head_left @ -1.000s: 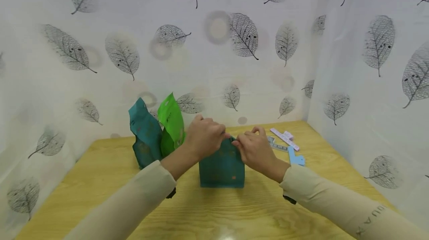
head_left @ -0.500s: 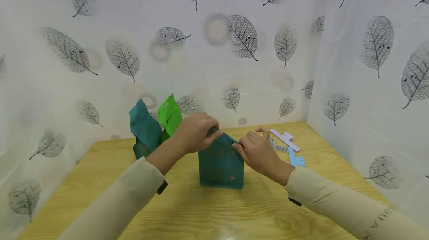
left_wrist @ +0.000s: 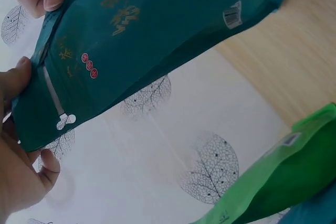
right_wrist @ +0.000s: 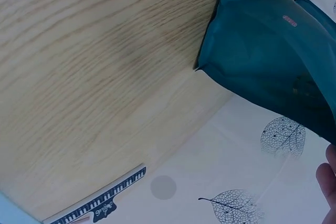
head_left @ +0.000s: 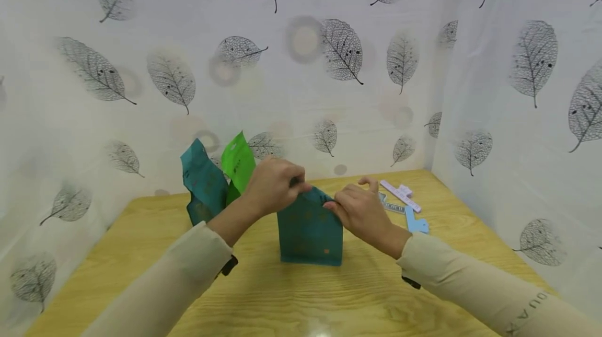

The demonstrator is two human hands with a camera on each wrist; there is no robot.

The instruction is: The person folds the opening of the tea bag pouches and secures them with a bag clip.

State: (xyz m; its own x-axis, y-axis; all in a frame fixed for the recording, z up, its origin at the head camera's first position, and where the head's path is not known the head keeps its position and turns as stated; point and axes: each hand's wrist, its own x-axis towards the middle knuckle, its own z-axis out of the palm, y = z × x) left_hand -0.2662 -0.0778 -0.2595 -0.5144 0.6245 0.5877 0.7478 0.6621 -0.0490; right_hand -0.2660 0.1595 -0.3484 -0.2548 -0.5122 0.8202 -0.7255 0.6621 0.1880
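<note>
A teal foil pouch [head_left: 310,237] stands upright on the wooden table in front of me. At its upper left, my left hand [head_left: 273,185] pinches the top edge between thumb and fingers. My right hand [head_left: 362,209] grips the upper right corner, thumb on the near side. Between the hands the top edge slopes down to the right. The left wrist view shows the pouch's top [left_wrist: 68,77] folded near the right thumb, with a small hang hole by the left hand. In the right wrist view the pouch [right_wrist: 257,40] widens towards its base, and only some fingertips [right_wrist: 328,179] show.
Left of the pouch stand another teal pouch [head_left: 204,183] and a bright green pouch [head_left: 239,162], partly behind my left arm. On the right lie a lilac clip [head_left: 400,195], a grey key-patterned clip [head_left: 394,207] and a light blue clip [head_left: 415,222]. Leaf-printed sheeting [head_left: 301,102] surrounds the table.
My left hand has moved left along the pouch's top, baring the edge between the hands. The right hand has shifted slightly down and right, still gripping the corner. The pouch stays in place.
</note>
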